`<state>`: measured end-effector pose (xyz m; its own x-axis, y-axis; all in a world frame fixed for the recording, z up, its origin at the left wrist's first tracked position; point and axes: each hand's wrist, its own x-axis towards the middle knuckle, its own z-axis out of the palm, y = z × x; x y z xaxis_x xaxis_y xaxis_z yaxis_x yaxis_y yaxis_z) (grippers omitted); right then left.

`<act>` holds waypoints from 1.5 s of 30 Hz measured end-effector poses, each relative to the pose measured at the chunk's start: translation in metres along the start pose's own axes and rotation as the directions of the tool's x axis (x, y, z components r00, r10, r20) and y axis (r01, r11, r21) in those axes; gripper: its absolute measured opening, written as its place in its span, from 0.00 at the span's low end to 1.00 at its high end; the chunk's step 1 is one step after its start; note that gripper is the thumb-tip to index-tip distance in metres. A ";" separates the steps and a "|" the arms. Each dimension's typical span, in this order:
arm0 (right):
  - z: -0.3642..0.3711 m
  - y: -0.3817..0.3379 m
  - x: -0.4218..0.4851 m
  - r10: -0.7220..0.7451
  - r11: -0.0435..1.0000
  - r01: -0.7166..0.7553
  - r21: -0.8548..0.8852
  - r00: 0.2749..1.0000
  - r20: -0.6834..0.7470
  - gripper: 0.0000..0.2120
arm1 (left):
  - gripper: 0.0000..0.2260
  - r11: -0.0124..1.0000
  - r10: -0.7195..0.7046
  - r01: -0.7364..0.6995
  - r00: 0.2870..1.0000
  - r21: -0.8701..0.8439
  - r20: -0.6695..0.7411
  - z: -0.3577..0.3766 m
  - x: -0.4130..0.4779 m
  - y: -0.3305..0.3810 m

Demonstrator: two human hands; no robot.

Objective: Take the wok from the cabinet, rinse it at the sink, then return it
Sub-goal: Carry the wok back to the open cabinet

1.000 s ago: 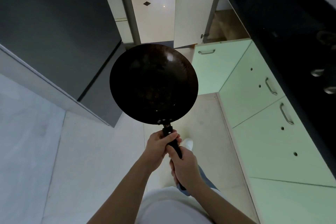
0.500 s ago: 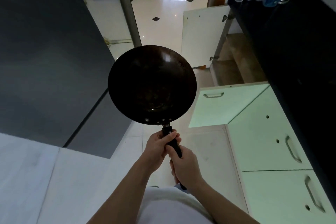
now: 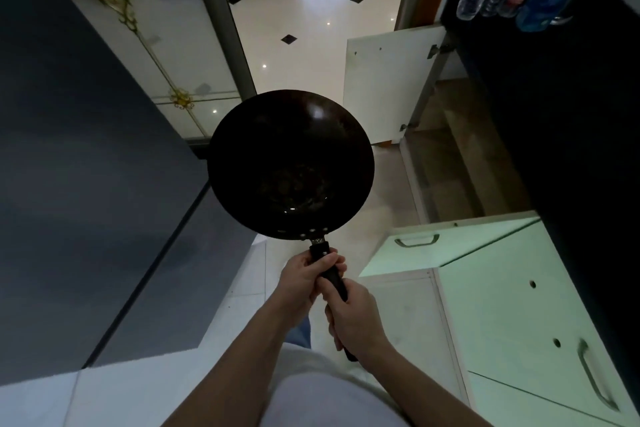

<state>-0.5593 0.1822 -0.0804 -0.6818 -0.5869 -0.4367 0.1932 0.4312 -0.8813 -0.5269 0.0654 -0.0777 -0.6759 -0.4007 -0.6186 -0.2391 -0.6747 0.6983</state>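
The dark round metal wok [image 3: 291,163] is kept at frame centre, its black handle [image 3: 319,249] gripped firmly by the left hand [image 3: 304,279] and the right hand [image 3: 353,308]. The open white-doored cabinet [image 3: 384,87] at right is brought nearer, so the return seems underway.

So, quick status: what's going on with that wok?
Left hand and right hand both grip the handle. Wok held out front, bowl up. Open white door and green door ahead right, not touching it.
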 end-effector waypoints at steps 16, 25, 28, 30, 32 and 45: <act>0.040 -0.135 0.198 0.087 0.971 -0.020 0.239 0.958 -0.275 0.12 | 0.14 0.967 -0.108 0.027 0.943 0.253 0.314 -0.002 0.192 0.194; -0.004 -0.155 0.247 0.146 0.960 -0.015 0.281 0.880 -0.452 0.13 | 0.13 0.924 -0.245 0.073 0.866 0.375 0.435 0.064 0.253 0.220; -0.032 -0.159 0.269 0.164 0.949 0.000 0.315 0.854 -0.494 0.14 | 0.14 0.895 -0.280 0.052 0.839 0.442 0.467 0.100 0.281 0.227; -0.055 -0.162 0.286 0.170 0.942 0.019 0.335 0.833 -0.526 0.14 | 0.15 0.882 -0.302 0.048 0.821 0.468 0.485 0.129 0.300 0.230; -0.082 -0.164 0.303 0.183 0.933 0.040 0.358 0.805 -0.565 0.15 | 0.15 0.867 -0.329 0.044 0.799 0.496 0.504 0.161 0.320 0.233; -0.203 -0.147 0.343 0.339 0.906 0.043 0.421 0.522 -0.783 0.12 | 0.13 0.705 -0.592 0.089 0.621 0.704 0.514 0.327 0.376 0.204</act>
<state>-0.9647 0.0564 -0.0636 -0.8428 0.3762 -0.3850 0.4425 0.0769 -0.8935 -1.0580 -0.0198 -0.0505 -0.6367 0.4691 -0.6120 -0.7192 -0.0749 0.6908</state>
